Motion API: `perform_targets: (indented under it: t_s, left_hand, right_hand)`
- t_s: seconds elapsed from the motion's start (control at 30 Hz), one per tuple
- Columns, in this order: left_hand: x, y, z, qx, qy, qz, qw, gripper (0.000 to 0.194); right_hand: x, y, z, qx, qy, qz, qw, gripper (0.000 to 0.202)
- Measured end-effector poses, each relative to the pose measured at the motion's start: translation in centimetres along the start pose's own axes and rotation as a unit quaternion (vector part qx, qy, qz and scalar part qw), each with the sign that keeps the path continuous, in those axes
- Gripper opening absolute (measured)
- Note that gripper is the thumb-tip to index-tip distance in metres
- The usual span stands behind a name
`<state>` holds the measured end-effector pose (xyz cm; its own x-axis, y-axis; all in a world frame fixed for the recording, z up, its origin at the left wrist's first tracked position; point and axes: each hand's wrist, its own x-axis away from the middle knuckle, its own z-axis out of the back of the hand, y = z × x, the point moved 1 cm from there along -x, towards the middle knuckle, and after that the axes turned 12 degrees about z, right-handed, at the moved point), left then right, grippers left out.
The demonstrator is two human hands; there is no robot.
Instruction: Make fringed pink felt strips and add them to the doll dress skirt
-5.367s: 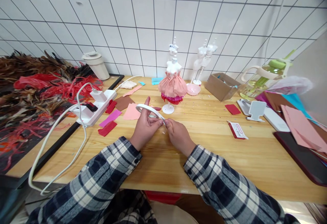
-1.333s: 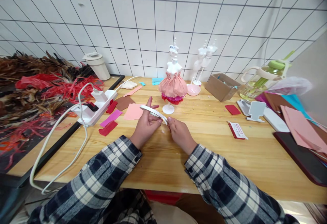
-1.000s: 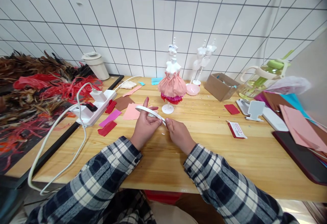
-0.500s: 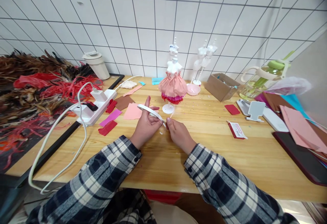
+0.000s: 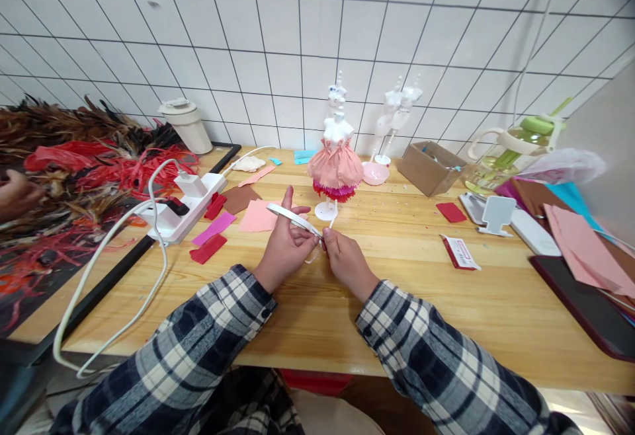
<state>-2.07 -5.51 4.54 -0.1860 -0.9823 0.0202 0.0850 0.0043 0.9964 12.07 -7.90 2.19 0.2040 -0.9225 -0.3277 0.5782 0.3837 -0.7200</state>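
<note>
A narrow roll of white tape (image 5: pixel 285 213) hangs around the fingers of my left hand (image 5: pixel 280 254), whose index finger points up through it. The thumb and other fingers of that hand are closed near the roll's lower right end. Close by, my right hand (image 5: pixel 350 262) pinches a thin pale strip that pokes out above its thumb. My fingertips nearly meet, so the exact grip on the strip is hidden. Just beyond stands a small white dress form (image 5: pixel 338 129) wearing a peach crepe-paper skirt (image 5: pixel 336 162) with magenta and red ruffles beneath.
Left are a power strip (image 5: pixel 192 207) with looping cables, paper pieces (image 5: pixel 214 229), feathers (image 5: pixel 64 124), a cup (image 5: pixel 186 124) and another person's hand (image 5: pixel 17 196). Behind are more dress forms (image 5: pixel 397 108) and a pink dish (image 5: pixel 376 173). A cardboard box (image 5: pixel 426 170) and bottle (image 5: pixel 516 154) stand right.
Another person's hand has come into view at the left edge, over the feathers. A thin loop of strip now shows below my left fingertips. My hands have barely moved.
</note>
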Motion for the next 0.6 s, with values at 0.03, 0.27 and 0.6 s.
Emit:
perform_targets:
  t_s: [0.03, 0.27, 0.6]
  left_hand:
    - [0.0, 0.01, -0.01, -0.003, 0.003, 0.0, 1.0, 0.108]
    - [-0.03, 0.01, -0.02, -0.024, 0.018, 0.008, 1.0, 0.106]
    - [0.05, 0.11, -0.02, -0.01, 0.004, 0.006, 1.0, 0.106]
  right_hand:
    - [-0.01, -0.03, 0.0, 0.0, 0.0, -0.001, 1.0, 0.047]
    - [-0.08, -0.01, 0.04, 0.005, -0.009, -0.007, 1.0, 0.048]
    - [-0.08, 0.09, -0.02, 0.014, -0.017, 0.006, 1.0, 0.05]
